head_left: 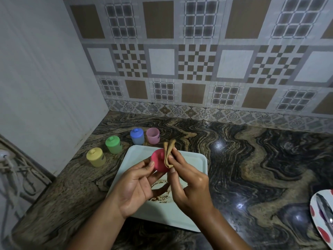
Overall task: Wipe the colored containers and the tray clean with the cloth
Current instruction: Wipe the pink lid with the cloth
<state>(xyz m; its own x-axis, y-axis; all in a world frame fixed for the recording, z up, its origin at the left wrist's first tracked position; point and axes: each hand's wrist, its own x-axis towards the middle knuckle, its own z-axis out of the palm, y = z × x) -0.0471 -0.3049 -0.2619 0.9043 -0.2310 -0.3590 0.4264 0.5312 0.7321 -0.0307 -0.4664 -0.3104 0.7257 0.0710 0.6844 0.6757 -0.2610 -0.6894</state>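
My left hand (pixel 137 184) holds a small red container (pixel 158 162) above the white tray (pixel 196 159), its mouth turned away from me. My right hand (pixel 189 184) pinches a folded tan cloth (pixel 168 154) against the container's right side. Brown smears (pixel 160 197) mark the tray under my hands. Behind the tray stand a yellow lidded container (pixel 96 157), a green lidded one (pixel 113 144), a blue lidded one (pixel 137 136) and a pink container without a lid (pixel 153 135).
The dark marbled counter (pixel 252 168) runs to a patterned tile wall at the back and a plain white wall on the left. A white plate with red spots (pixel 319 226), holding metal cutlery, sits at the right edge.
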